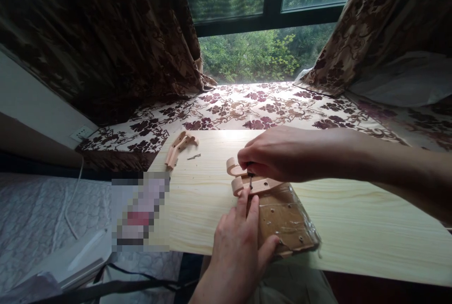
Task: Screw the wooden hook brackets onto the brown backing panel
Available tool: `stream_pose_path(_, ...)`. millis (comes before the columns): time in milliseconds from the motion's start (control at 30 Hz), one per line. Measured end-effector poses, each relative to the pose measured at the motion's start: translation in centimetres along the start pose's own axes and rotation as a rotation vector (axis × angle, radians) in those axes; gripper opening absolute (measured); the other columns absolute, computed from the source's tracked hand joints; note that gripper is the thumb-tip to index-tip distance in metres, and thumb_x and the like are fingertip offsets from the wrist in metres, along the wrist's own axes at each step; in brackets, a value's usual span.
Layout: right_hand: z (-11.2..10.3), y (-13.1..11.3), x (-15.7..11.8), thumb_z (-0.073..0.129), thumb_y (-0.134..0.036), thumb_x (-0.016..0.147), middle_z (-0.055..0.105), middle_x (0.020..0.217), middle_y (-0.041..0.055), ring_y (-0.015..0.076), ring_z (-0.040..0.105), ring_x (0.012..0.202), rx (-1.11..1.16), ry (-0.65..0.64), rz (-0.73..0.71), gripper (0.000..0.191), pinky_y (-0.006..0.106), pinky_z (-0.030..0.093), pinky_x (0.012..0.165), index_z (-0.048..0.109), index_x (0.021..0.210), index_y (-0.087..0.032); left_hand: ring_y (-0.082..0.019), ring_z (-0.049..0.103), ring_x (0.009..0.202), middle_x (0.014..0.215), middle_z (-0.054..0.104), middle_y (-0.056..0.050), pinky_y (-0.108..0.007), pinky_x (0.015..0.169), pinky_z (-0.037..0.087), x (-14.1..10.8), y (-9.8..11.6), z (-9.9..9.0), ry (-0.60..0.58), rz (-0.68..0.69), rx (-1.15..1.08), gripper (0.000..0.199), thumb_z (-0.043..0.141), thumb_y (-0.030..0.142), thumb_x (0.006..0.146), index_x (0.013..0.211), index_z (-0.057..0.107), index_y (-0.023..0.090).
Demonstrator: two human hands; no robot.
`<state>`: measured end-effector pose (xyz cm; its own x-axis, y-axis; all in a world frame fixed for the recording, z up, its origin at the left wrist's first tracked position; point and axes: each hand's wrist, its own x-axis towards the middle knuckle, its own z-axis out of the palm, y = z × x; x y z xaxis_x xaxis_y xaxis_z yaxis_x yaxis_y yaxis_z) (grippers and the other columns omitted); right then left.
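My right hand (261,153) is closed round a small dark tool, whose thin metal shaft (251,181) points down at a hole in a curved wooden piece (259,186). A second curved wooden piece (233,166) lies just behind it, partly hidden by that hand. Both rest at the far end of a brown cardboard block (282,219) wrapped in clear tape, with several small holes in its top. My left hand (240,238) lies with fingers spread, its fingertips against the nearer wooden piece and its thumb on the cardboard.
More wooden pieces (173,153) lie at the back left of the pale wooden table (197,210), with screws (194,156) beside them. A blurred item (141,214) sits at the left edge. Behind is a flowered window seat (254,106), with curtains either side.
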<state>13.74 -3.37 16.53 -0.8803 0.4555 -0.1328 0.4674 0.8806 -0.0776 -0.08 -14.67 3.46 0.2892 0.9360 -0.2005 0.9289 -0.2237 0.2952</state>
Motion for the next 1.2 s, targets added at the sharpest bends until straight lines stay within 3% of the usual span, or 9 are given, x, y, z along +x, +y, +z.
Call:
stream_pose_path(200, -0.03, -0.43, 0.01, 0.046, -0.021, 0.091, 0.051, 0.055, 0.0001, 0.0093, 0.025, 0.046, -0.046, 0.007, 0.088, 0.022, 0.027, 0.020, 0.048, 0.062, 0.079, -0.015, -0.036, 0.047, 0.126, 0.156, 0.017, -0.015, -0.049, 0.100, 0.043, 0.05, 0.11, -0.01, 0.010, 0.006, 0.011, 0.069, 0.059, 0.040, 0.084, 0.144, 0.037, 0.013)
stream_pose_path(467, 0.11, 0.13, -0.31, 0.047, -0.017, 0.087, 0.057, 0.065, 0.0007, 0.0094, 0.036, 0.051, 0.018, 0.009, 0.019, 0.015, 0.026, 0.022, 0.050, 0.062, 0.082, -0.018, -0.034, 0.047, 0.126, 0.157, 0.016, -0.013, -0.048, 0.100, 0.043, 0.10, 0.04, 0.13, -0.002, -0.002, 0.016, 0.071, 0.058, 0.042, 0.083, 0.144, 0.036, 0.014)
stream_pose_path(733, 0.30, -0.10, 0.04, 0.045, -0.021, 0.090, 0.047, 0.055, -0.0014, 0.0090, 0.024, 0.046, -0.062, 0.020, 0.105, 0.020, 0.028, 0.018, 0.048, 0.059, 0.077, -0.016, -0.034, 0.045, 0.128, 0.157, 0.014, -0.012, -0.048, 0.101, 0.042, -0.18, 0.10, 0.04, -0.018, -0.009, 0.024, 0.071, 0.057, 0.043, 0.084, 0.145, 0.035, 0.014)
stream_pose_path(1000, 0.23, 0.36, -0.35, 0.049, -0.017, 0.084, 0.052, 0.059, -0.0008, 0.0085, 0.033, 0.047, -0.004, 0.034, 0.020, 0.013, 0.026, 0.020, 0.048, 0.059, 0.076, -0.018, -0.034, 0.046, 0.127, 0.157, 0.015, -0.012, -0.048, 0.101, 0.042, 0.10, -0.02, 0.08, -0.014, -0.005, 0.019, 0.071, 0.058, 0.043, 0.084, 0.145, 0.035, 0.014)
stream_pose_path(1200, 0.27, -0.33, -0.01, 0.046, -0.021, 0.090, 0.046, 0.054, -0.0016, 0.0089, 0.023, 0.046, -0.074, 0.023, 0.095, 0.020, 0.028, 0.018, 0.047, 0.059, 0.076, -0.016, -0.034, 0.046, 0.127, 0.157, 0.014, -0.012, -0.048, 0.101, 0.042, 0.17, -0.02, 0.04, -0.020, -0.001, 0.016, 0.072, 0.058, 0.043, 0.084, 0.145, 0.034, 0.014)
